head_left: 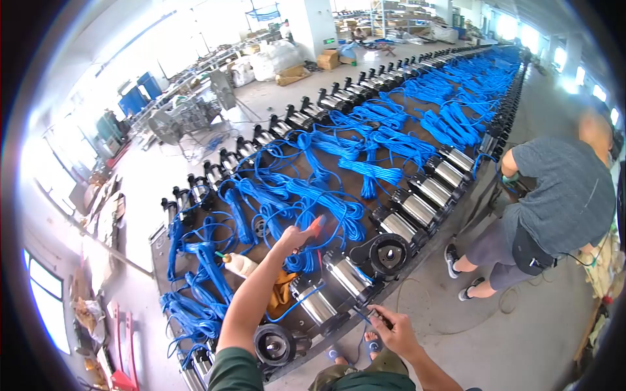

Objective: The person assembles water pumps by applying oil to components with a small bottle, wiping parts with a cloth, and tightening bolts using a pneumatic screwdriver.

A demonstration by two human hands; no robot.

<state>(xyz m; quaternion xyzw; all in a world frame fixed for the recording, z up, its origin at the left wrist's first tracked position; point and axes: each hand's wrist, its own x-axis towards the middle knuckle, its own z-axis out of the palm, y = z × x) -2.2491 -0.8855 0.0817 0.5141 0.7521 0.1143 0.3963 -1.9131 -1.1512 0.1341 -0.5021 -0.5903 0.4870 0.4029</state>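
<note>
My left hand (297, 239) reaches out over the workbench, closed around a blurred orange-red object (317, 225) whose kind I cannot make out. Coiled blue cable (336, 207) lies just beyond it. Low and to the right, my right hand (398, 335) is closed at the bench's near edge. Its fingers pinch a small dark object (380, 317), close to the end of a silver cylindrical motor (349, 277). Another silver motor (316, 305) sits to the left, a blue cable running from it. Between my arms lie an orange-yellow cloth (280, 291) and a pale bottle (240, 265).
Rows of motors (297, 117) line both long edges of the bench (417, 117), with blue cable bundles between. Black round housings (389, 254) stand near me. A co-worker (554, 195) stands at the right. Cardboard boxes (328, 60) and a red frame (124, 345) are on the floor.
</note>
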